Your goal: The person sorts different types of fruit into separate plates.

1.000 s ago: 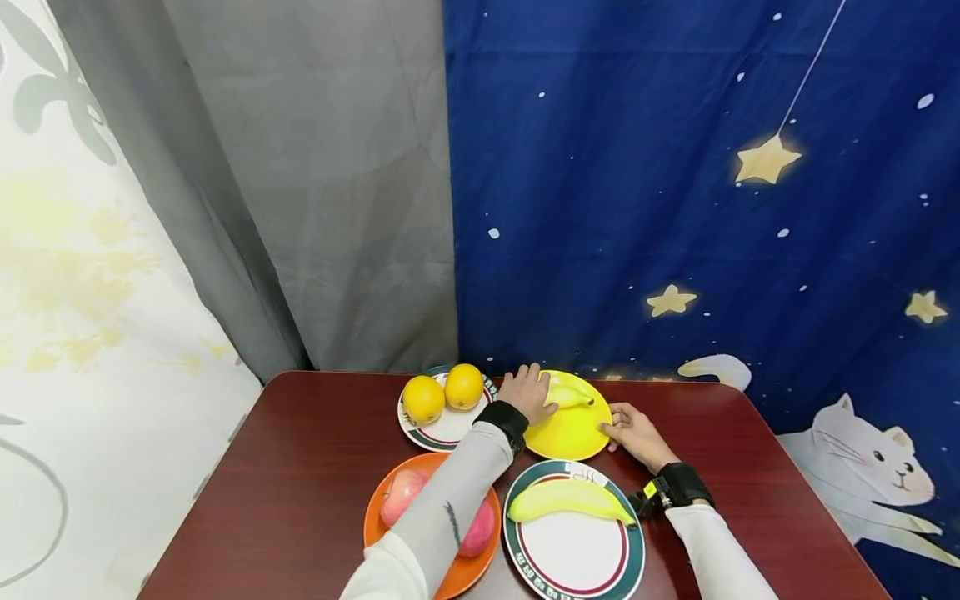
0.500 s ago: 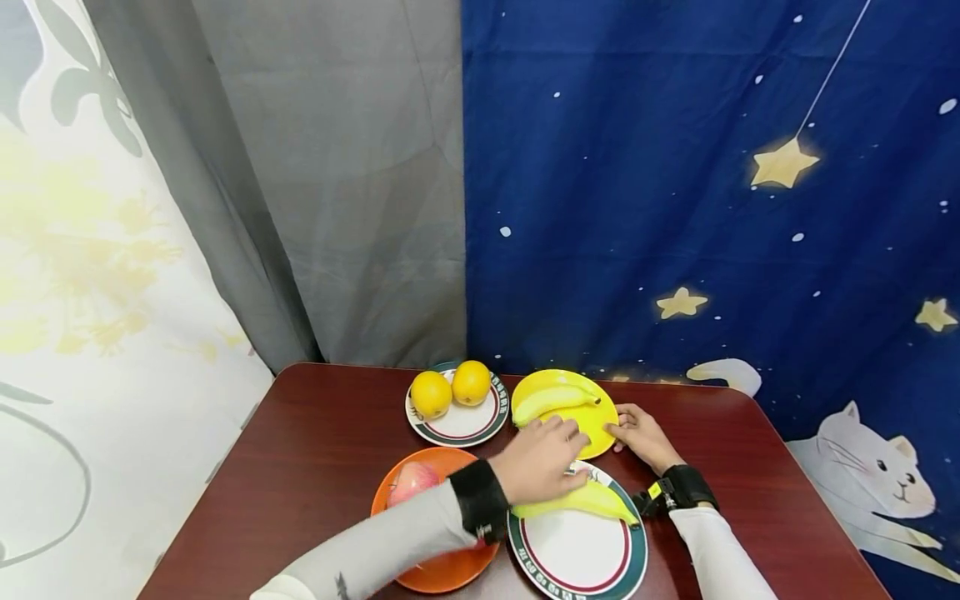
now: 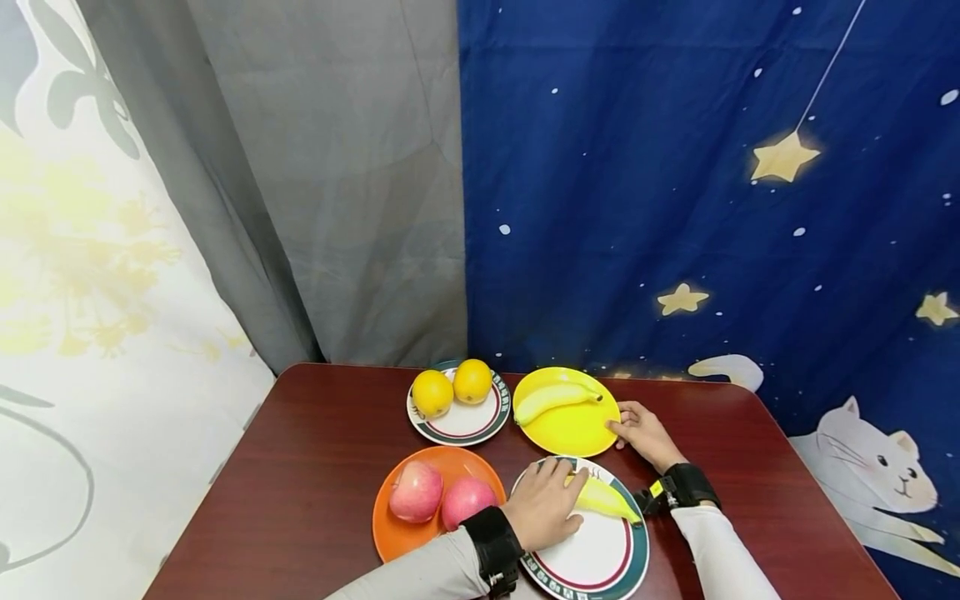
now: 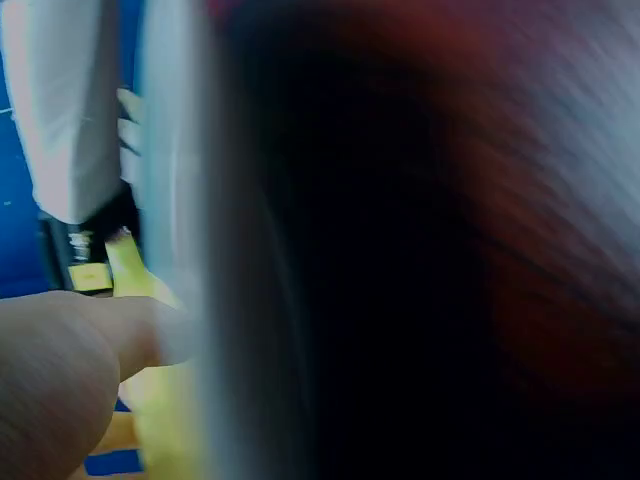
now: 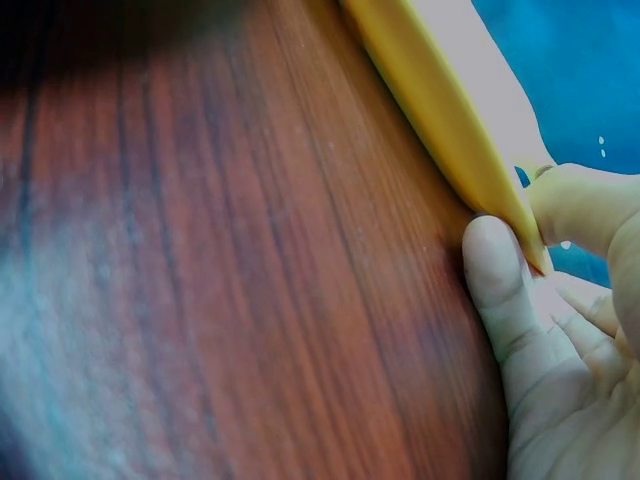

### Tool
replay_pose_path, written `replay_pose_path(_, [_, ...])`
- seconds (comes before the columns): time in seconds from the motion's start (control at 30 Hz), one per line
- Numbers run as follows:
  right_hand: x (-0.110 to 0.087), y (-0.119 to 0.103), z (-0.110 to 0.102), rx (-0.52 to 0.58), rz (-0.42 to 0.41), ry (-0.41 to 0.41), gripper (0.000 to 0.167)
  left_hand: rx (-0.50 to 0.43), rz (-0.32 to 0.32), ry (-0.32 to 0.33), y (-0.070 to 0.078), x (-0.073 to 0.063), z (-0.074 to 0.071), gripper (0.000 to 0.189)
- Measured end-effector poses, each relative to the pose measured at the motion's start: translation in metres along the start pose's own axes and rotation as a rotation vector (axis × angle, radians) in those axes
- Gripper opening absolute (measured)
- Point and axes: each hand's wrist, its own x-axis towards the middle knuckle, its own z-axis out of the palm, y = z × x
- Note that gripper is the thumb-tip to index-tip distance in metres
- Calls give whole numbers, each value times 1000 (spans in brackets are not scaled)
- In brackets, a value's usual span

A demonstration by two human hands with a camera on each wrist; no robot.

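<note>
My left hand [image 3: 543,507] reaches over the near green-rimmed plate [image 3: 576,563], its fingers on the far side of a banana [image 3: 606,498] and the thumb on the near side. The banana's left part is hidden under the hand; the left wrist view shows the thumb [image 4: 110,335] across the banana [image 4: 168,430]. My right hand [image 3: 647,437] pinches the right rim of the yellow plate [image 3: 573,433], with the rim [image 5: 450,120] between thumb and finger in the right wrist view. Another banana [image 3: 553,400] lies on the yellow plate.
An orange plate [image 3: 392,542] with two apples [image 3: 417,492] sits left of my left wrist. Behind it stands a green-rimmed plate [image 3: 463,427] with two oranges [image 3: 432,393]. All rest on a brown table [image 3: 315,483], with a blue curtain [image 3: 585,208] behind.
My left hand has drawn back from the banana on the yellow plate, toward me, onto the banana on the near plate. The right hand stays at the yellow plate's rim.
</note>
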Motion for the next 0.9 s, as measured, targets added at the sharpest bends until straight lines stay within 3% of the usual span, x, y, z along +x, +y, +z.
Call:
replay_pose_path(0.2, [0, 0, 1, 2, -5, 11, 55, 91, 4, 76, 1, 4, 9, 59])
replay_pose_path(0.43, [1, 4, 1, -4, 17, 16, 55, 105, 17, 82, 1, 6, 12, 54])
replay_pose_path(0.57, [1, 3, 1, -2, 15, 16, 55, 102, 59, 98, -2, 8, 8, 49])
replay_pose_path(0.7, [1, 5, 1, 3, 10, 13, 53, 76, 103, 154, -4, 15, -9, 44])
replay_pose_path(0.8, [13, 27, -4, 14, -23, 4, 54, -14, 83, 172, -7, 25, -31, 48])
replay_pose_path(0.9, [10, 30, -6, 56, -105, -16, 48, -103, 56, 198, -15, 40, -50, 54])
